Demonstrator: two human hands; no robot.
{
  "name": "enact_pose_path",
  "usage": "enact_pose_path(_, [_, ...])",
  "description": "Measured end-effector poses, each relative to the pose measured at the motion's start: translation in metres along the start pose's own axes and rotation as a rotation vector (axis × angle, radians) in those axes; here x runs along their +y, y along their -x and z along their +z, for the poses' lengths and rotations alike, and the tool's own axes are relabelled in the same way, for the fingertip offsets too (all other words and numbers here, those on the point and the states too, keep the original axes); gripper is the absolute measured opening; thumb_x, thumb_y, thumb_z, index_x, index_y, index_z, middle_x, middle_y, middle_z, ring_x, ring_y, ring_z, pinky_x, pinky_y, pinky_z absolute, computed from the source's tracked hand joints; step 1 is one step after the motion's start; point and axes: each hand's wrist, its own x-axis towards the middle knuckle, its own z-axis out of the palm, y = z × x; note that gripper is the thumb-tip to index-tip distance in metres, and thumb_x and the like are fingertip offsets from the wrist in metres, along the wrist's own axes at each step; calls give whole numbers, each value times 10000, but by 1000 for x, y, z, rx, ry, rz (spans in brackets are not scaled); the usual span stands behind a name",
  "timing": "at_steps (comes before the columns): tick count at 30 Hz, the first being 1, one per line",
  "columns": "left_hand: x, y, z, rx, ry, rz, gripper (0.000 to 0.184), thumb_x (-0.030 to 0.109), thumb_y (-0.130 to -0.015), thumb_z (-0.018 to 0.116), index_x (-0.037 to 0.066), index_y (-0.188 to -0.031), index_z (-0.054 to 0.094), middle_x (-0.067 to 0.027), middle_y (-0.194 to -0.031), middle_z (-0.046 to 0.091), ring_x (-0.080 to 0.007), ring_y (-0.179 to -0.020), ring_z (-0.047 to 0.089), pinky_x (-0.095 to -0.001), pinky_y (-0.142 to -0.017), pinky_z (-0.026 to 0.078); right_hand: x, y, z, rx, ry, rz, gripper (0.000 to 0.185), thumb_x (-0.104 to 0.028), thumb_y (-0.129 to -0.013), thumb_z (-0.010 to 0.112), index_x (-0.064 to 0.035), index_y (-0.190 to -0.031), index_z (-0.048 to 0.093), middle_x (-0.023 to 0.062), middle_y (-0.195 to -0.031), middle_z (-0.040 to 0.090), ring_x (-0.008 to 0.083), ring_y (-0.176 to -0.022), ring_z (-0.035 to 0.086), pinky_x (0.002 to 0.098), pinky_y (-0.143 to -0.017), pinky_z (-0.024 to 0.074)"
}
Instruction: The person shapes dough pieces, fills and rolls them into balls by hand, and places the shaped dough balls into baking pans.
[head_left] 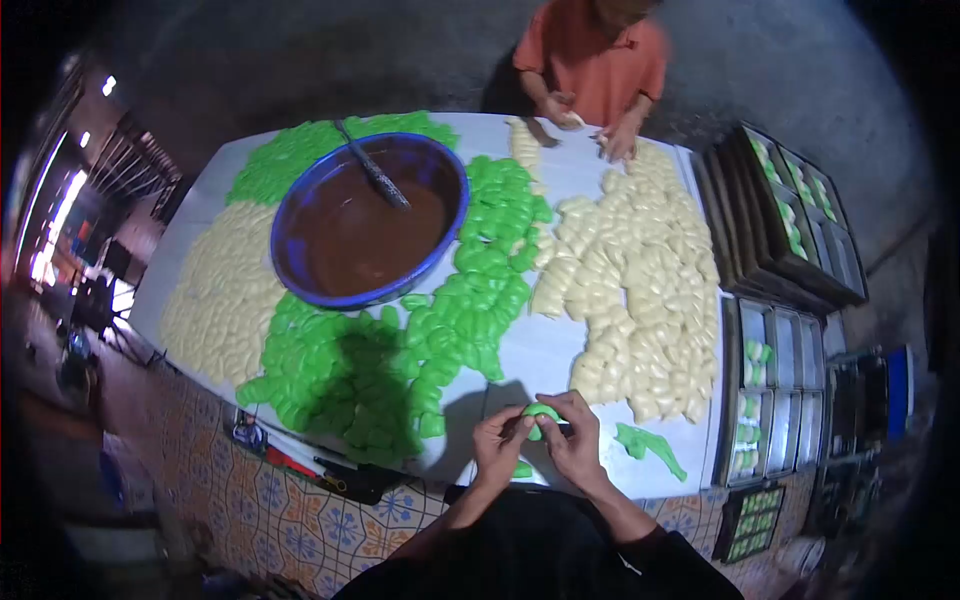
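Hand-shaping of dough, with places given relative to the blue-rimmed basin (283,240). Nearest the wearer, forward and to the right of the basin, the left hand (499,447) and the right hand (573,443) meet, both pinching one green dough piece (541,411) between thumbs and fingers. The piece is held above the white surface (540,350); whether it encloses anything cannot be told. The step in hand appears to be working this piece with the thumbs; the next move probably calls for light, even pressure from both sides, so that the soft dough neither tears nor thins.

Farther right of the basin, on the same near side, lies an irregular green strip (650,449). Beyond it on the right are cream dough lumps (650,290), packed closely; green dough lumps (470,320) border the basin's near and right sides. Well to the right stand compartmented metal trays (784,345), some cells holding green and cream pieces. The basin itself contains a smooth brown mass (380,235), with a long-handled utensil (376,174) leaning in over its far rim. Beyond and right of the basin, a co-worker in an orange shirt (590,65) handles pale material at the far edge.
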Motion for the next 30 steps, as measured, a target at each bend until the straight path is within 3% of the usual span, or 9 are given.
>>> enact_pose_path(3, [3,-6,-1,46,-100,50,188,71,-818,721,-47,-959,681,-45,-841,669,-83,-780,599,-216,-696,483,48,-25,1,31,17,-223,243,-97,-884,595,-42,-1112,656,96,-1022,480,150,-775,454,288,-736,432])
enact_pose_path(5, [10,-8,3,21,-262,132,140,46,-801,723,-44,-904,694,-62,-844,687,-81,-752,602,-225,-671,482,24,-36,-10,-1,46,-244,386,-345,-935,502,-50,-1138,648,104,-1244,374,209,-971,419,360,-872,380])
enact_pose_path(9, [-8,-12,-6,-229,1036,-436,274,87,-857,651,-5,-1114,631,-59,-1010,662,-115,-899,613,-246,-810,475,30,-31,14,-272,-111,-288,459,-378,-852,624,-30,-1150,593,153,-1390,337,299,-1277,368,411,-1055,299])
enact_pose_path(11, [-9,-13,-8,-213,997,-552,720,493,-816,625,-10,-1306,467,-142,-1187,569,-230,-1058,554,-348,-943,418,35,-39,15,-327,-160,-85,883,-652,-750,635,-41,-1347,411,180,-1419,302,288,-1223,419,423,-1018,333])
enact_pose_path(14, [40,-40,-11,-615,1239,-470,1332,932,-538,434,-49,-1420,251,-246,-1341,430,-349,-1182,462,-469,-1050,301,56,-47,2,-567,-542,96,1189,-680,-636,717,-47,-1463,144,161,-1462,261,257,-1232,422,404,-1019,344])
enact_pose_path(16, [61,-90,-22,-768,1220,-333,1336,933,-542,420,-53,-1426,236,-267,-1349,429,-362,-1211,456,-485,-1026,333,71,-50,3,-678,-614,145,1284,-707,-580,730,-139,-1495,30,117,-1506,198,250,-1286,360,413,-1000,368])
enact_pose_path(22, [116,-331,-131,-3,-742,250,607,477,-1007,274,-41,-1089,579,-119,-898,626,-189,-832,597,-341,-816,461,66,-74,2,-437,-618,-37,1130,-695,-639,695,-224,-1496,129,71,-1487,245,224,-1232,386,426,-924,413])
enact_pose_path(26, [120,-327,-118,-117,-1065,-315,755,631,-934,290,-47,-1049,603,-140,-858,638,-269,-931,590,-374,-910,408,77,-73,3,-378,-770,138,1070,-607,-668,742,-225,-1485,167,56,-1464,292,189,-1226,395,372,-901,436])
enact_pose_path(30, [137,-304,-108,-47,-1083,-189,822,663,-917,240,-21,-826,685,-201,-896,665,-368,-906,618,-434,-868,429,89,-70,9,-329,-826,111,840,-365,-827,700,-192,-1481,202,60,-1453,320,182,-1207,423,333,-895,444])
